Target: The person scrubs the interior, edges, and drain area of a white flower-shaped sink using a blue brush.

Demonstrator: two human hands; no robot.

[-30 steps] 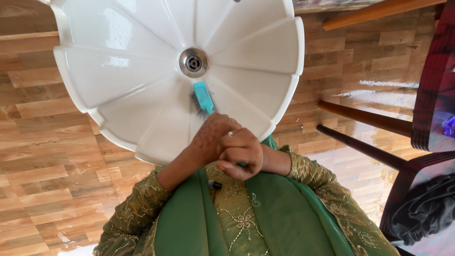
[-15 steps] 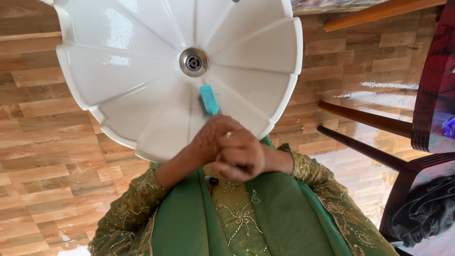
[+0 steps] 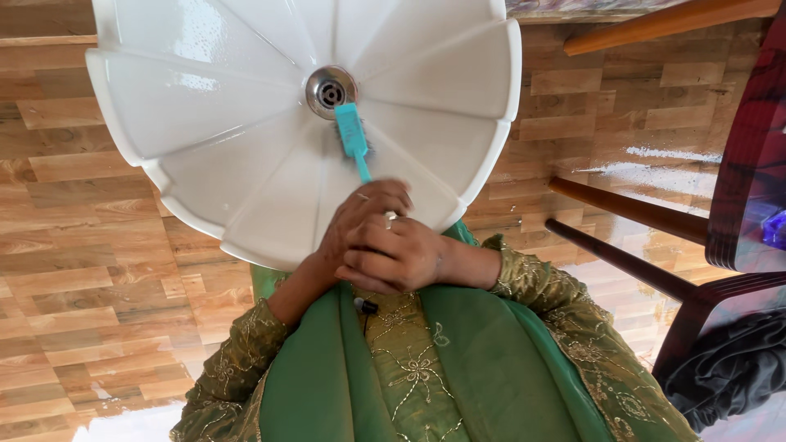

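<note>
A white scalloped sink basin (image 3: 205, 139) fills the upper left, with a metal drain (image 3: 330, 92) at its centre. A teal scrub brush (image 3: 350, 129) lies bristles-down on the basin wall, its head just below the drain. Both hands are clasped together on the brush's thin handle at the basin's near rim. My left hand (image 3: 358, 217), patterned with henna, sits closer to the brush head. My right hand (image 3: 395, 258) wraps over it from the right. The handle's end is hidden inside the hands. Green and gold embroidered sleeves cover both arms.
Wood-pattern floor tiles (image 3: 74, 270) surround the basin, wet and shiny at the right. Dark wooden furniture legs (image 3: 630, 209) slant in from the right, beside a dark red panel (image 3: 749, 147). A black cloth (image 3: 737, 368) lies at the lower right.
The brush has slid up the basin wall, from mid-slope to right under the drain. Both hands have moved forward over the basin's rim with it.
</note>
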